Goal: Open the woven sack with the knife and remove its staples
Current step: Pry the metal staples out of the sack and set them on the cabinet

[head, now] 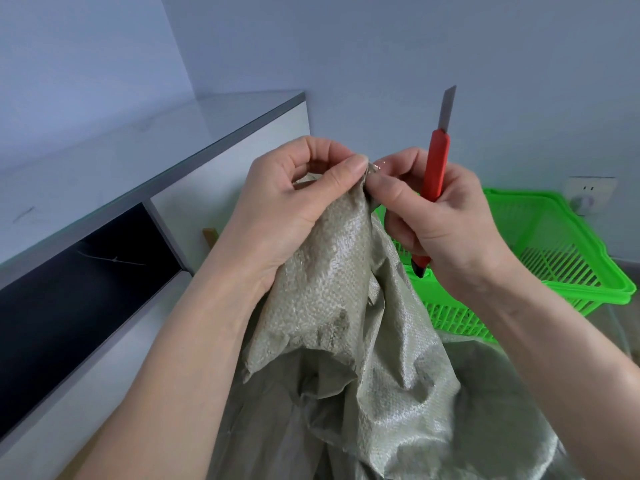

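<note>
A grey-green woven sack [346, 306] hangs bunched in front of me, its top edge lifted to chest height. My left hand [287, 209] pinches that top edge between thumb and fingers. My right hand [446, 220] grips a red utility knife [434, 168] in its palm, blade extended and pointing up, away from the sack. Thumb and forefinger of the right hand pinch a small shiny bit [375, 167] at the sack's top corner, right beside my left thumb; I cannot tell whether it is a staple.
A bright green plastic basket [554, 258] stands on the floor behind the sack at the right. A white cabinet with a grey top [214, 133] and a dark open compartment [69, 289] runs along the left. A wall socket [588, 194] sits low on the wall.
</note>
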